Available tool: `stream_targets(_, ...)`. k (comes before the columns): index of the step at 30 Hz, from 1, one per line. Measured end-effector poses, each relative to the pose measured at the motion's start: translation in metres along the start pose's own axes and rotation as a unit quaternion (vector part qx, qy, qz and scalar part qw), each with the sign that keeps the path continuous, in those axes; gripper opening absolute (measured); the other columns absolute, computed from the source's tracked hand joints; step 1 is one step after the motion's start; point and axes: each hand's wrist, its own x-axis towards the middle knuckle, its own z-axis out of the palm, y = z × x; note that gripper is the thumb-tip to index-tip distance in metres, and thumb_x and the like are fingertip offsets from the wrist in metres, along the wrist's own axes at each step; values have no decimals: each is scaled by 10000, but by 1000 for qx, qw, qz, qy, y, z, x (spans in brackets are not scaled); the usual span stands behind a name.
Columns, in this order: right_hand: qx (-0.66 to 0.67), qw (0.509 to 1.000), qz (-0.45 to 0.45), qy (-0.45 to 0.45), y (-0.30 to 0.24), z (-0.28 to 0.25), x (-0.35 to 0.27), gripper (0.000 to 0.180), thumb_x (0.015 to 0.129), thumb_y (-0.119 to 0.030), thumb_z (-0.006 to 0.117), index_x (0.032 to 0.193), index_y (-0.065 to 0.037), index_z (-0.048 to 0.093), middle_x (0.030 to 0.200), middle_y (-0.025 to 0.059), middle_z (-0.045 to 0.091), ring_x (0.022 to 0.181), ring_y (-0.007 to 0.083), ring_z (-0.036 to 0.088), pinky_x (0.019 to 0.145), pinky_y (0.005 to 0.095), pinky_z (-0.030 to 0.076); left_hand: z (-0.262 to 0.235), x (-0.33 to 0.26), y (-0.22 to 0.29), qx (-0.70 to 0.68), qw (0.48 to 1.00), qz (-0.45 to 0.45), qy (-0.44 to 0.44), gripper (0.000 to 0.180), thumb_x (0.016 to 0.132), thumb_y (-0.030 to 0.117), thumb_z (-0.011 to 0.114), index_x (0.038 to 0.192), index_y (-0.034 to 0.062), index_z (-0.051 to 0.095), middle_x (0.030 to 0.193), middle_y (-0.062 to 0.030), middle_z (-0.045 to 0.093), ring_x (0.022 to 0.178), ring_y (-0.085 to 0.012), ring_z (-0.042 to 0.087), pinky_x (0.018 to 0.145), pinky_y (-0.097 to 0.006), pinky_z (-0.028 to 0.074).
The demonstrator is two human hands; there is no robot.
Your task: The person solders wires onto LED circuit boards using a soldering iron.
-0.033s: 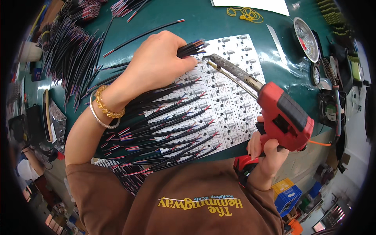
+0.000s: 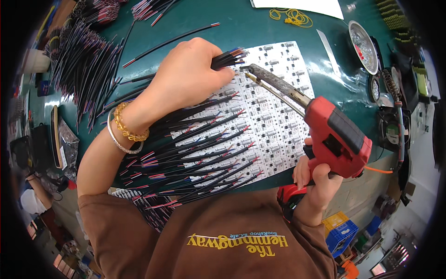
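My left hand [image 2: 186, 79] reaches over a white circuit board panel [image 2: 278, 116] on the green table and pinches a small bundle of black wires [image 2: 230, 58] with red and blue tips. My right hand [image 2: 316, 181] grips a red soldering gun [image 2: 334, 139] by its handle. The gun's long dark tip [image 2: 248, 69] points left and sits right beside the held wire ends, above the panel's top edge. Several black wires [image 2: 195, 153] lie fanned across the panel's left half, their loose ends hanging over the table edge toward me.
A big heap of black wires [image 2: 83, 60] lies at the far left, with one single wire [image 2: 172, 42] beside it. Yellow rubber bands [image 2: 290, 16], a round metal tin [image 2: 364, 46] and a small fan [image 2: 392, 130] sit at the right. A blue crate [image 2: 341, 232] stands below the table.
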Motion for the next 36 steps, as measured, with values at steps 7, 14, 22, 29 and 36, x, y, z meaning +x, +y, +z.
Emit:
stream_targets(7, 11, 999, 25, 20, 0, -1, 1, 677, 820, -448, 650, 1101, 136, 452, 482, 26, 427, 364, 114, 413, 384, 248, 349, 6, -5, 10, 43, 998, -7, 41, 284, 768, 199, 623, 684, -66, 564, 485, -137, 460, 437, -177, 423, 465, -341, 353)
stream_targets(14, -15, 999, -22, -23, 4, -4, 0, 657, 783, -402, 707, 1102, 118, 461, 513, 38, 460, 377, 101, 428, 369, 227, 343, 7, -5, 10, 40, 998, -6, 41, 287, 763, 199, 623, 674, -66, 556, 490, -146, 477, 436, -180, 434, 465, -341, 358)
stream_targets(22, 5, 998, 26, -52, 11, -17, -4, 404, 685, 7, 717, 1069, -13, 593, 779, 1, 574, 640, 94, 516, 569, 254, 402, 5, -5, 13, 37, 998, -30, 36, 249, 724, 199, 593, 653, -40, 601, 537, -202, 537, 510, -366, 543, 520, -424, 431)
stream_targets(29, 38, 998, 32, -46, 12, -18, -2, 296, 710, -9, 715, 977, -8, 586, 707, 9, 565, 545, 90, 509, 484, 238, 387, 5, -4, 11, 23, 999, -26, 34, 255, 751, 191, 613, 679, -52, 591, 509, -151, 502, 475, -234, 479, 487, -360, 388)
stream_targets(36, 65, 995, 51, -54, 10, -16, 0, 290, 734, -57, 728, 974, -10, 571, 695, 4, 568, 516, 77, 505, 454, 223, 380, 5, -4, 10, 20, 999, -34, 28, 279, 790, 178, 638, 682, -67, 560, 481, -74, 439, 466, -105, 389, 454, -311, 322)
